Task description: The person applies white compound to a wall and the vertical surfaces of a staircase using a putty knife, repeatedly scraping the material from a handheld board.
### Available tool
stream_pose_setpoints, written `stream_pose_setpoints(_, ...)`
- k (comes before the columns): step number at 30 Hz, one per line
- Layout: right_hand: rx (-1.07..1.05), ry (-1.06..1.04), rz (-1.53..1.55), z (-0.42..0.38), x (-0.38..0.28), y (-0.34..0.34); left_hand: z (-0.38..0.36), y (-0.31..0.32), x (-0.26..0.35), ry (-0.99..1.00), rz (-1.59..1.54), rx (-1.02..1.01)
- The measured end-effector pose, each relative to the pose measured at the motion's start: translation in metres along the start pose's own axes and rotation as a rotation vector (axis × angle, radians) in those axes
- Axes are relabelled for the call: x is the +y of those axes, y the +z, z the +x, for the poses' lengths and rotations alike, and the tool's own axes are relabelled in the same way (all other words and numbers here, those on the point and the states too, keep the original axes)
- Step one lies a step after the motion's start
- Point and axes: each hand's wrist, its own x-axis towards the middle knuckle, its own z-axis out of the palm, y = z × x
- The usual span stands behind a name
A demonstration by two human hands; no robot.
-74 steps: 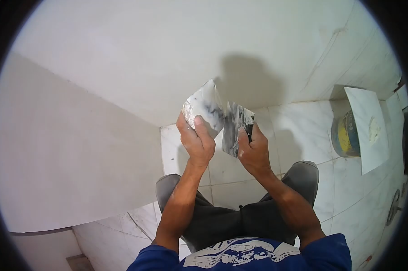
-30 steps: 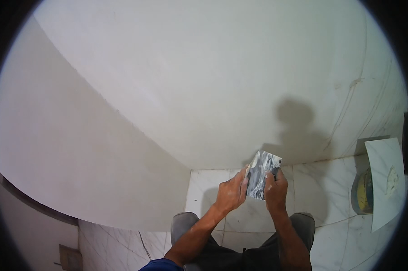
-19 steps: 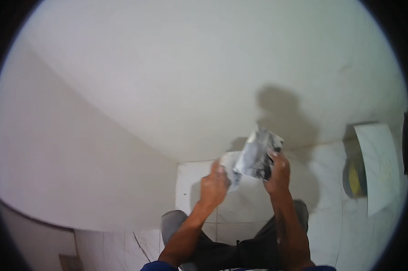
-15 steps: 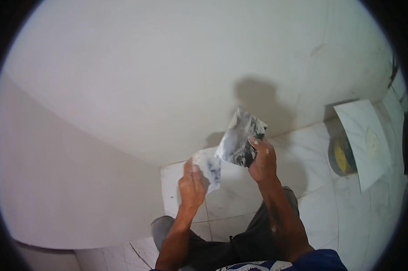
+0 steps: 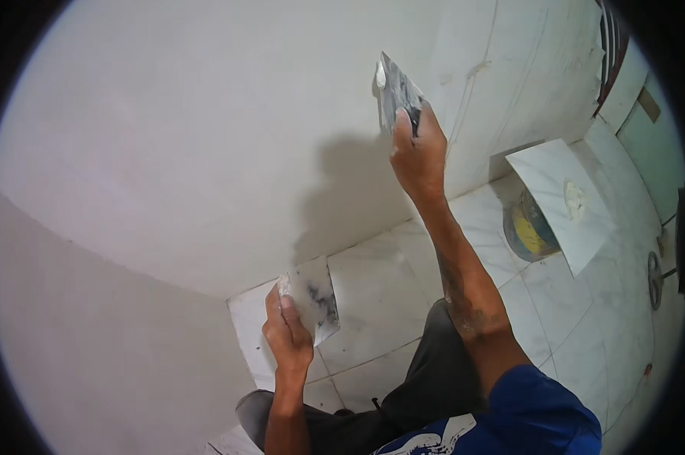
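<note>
Whereas the two plates were close together half a second ago, I now have them well apart on my feed. The right hand [image 5: 418, 155] has gone up to the pale wall [image 5: 206, 152], its fingers wrapped around the handle end of a smeared metal putty blade [image 5: 398, 85], thumb along the near side. White paste [image 5: 380, 74] sits on the blade's far edge, close against the wall; with the shadow just beside it, I can't tell whether the two are touching.

The left hand [image 5: 288, 334] has stayed low, over the floor tiles [image 5: 373, 280]. I read its fingers as clamped on the left edge of a flat, smeared plate [image 5: 312, 292], thumb on the upper face, next to a streak of thick white paste [image 5: 284, 285]. To me the change means the work with the paste has shifted from between the plates to the wall, leaving the lower plate as a carrier.

Off to the right I see a bucket [image 5: 528, 227] with a yellow band, partly covered by a tilted marbled sheet [image 5: 543, 174] that bears a white patch [image 5: 575, 199].
</note>
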Motion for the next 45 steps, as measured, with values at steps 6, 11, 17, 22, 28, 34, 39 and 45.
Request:
stream_pose_setpoints(6,0.104,-0.358,-0.221,0.016,0.039,0.032,0.002,0.001,-0.013,-0.023,-0.016,0.02)
stream_pose_setpoints(11,0.142,-0.502,-0.418,0.015,0.058,0.06,0.003,0.0,-0.021,-0.105,-0.1,0.003)
stream_pose_setpoints(17,0.244,-0.576,-0.553,-0.023,0.115,0.107,0.005,0.002,-0.027,-0.087,-0.114,0.031)
stream_pose_setpoints(22,0.049,-0.565,-0.467,-0.075,0.126,0.102,0.003,0.002,-0.029,-0.068,-0.076,0.079)
stream_pose_setpoints(28,0.226,-0.467,-0.315,-0.022,0.083,0.043,0.004,0.006,-0.05,-0.091,-0.171,0.092)
stream_pose_setpoints(34,0.253,-0.503,-0.366,0.024,0.077,0.056,0.006,0.004,-0.047,-0.106,-0.144,0.07)
stream_pose_setpoints(39,0.106,-0.691,-0.43,-0.028,0.109,0.074,0.005,0.004,-0.051,-0.175,-0.172,0.038)
stream_pose_setpoints(45,-0.19,-0.7,-0.301,-0.065,0.12,0.044,0.004,0.007,-0.058,-0.177,-0.19,0.058)
